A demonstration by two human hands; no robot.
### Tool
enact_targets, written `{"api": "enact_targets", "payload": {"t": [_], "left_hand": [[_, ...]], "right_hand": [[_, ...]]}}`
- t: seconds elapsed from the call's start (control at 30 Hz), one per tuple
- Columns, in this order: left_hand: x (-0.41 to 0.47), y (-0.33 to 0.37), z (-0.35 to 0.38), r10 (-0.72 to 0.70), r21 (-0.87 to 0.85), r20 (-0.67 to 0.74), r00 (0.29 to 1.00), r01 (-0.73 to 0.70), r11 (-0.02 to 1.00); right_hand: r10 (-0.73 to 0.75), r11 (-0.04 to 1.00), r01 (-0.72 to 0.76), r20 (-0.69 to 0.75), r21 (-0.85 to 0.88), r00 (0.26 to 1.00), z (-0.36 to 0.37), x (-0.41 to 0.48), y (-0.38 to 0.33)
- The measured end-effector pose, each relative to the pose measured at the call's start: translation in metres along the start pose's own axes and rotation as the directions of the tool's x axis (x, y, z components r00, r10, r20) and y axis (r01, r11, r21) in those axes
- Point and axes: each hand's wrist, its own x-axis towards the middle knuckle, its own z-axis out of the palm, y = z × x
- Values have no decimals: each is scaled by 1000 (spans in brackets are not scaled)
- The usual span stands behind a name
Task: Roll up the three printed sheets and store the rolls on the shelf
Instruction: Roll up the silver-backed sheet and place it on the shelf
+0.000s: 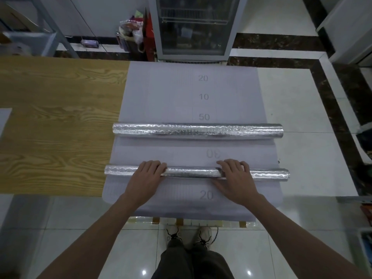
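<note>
- Near roll [193, 172]: silver, crinkled foil skin, long thin tube lying crosswise on the grey sheet [171, 93], which is flat, matte and printed with numbers.
- Left hand [148, 175] and right hand [235, 176]: both grasp the near roll, fingers curled over its top.
- Far roll [198, 130]: same foil, thicker, parallel, apart from the hands.
- Wood-grain sheet [56, 121]: flat, just left of the grey one.
- Table [306, 170]: see-through top, floor tiles visible below.
- Glass-door cabinet [194, 27]: beyond the table, wire racks inside; stuffed plastic bags [131, 35] beside it.
</note>
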Motion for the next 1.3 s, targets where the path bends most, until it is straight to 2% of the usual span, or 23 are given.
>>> {"api": "enact_targets", "payload": {"t": [0.1, 0.23, 0.47, 0.6, 0.77, 1.3], "left_hand": [[-3, 2, -1, 23, -21, -3, 1000, -23, 999], [-3, -1, -1, -34, 12, -50, 998, 35, 999], [-9, 3, -4, 8, -10, -6, 1000, -8, 1000], [-9, 1, -1, -31, 28, -23, 999, 31, 999], [-6, 1, -6, -10, 38, 23, 1000, 9, 999], [4, 7, -9, -61, 146, 24, 998, 57, 988]], "right_hand": [[-2, 1000, 2, 0, -11, 1000, 0, -1, 3], [-10, 1000, 9, -49, -21, 999, -3, 0, 1], [7, 1000, -7, 14, -5, 1000, -4, -1, -1], [13, 1000, -13, -2, -1, 1000, -1, -3, -1], [7, 1000, -7, -11, -2, 1000, -2, -3, -3], [20, 995, -29, -86, -94, 996, -2, 4, 1]]}}
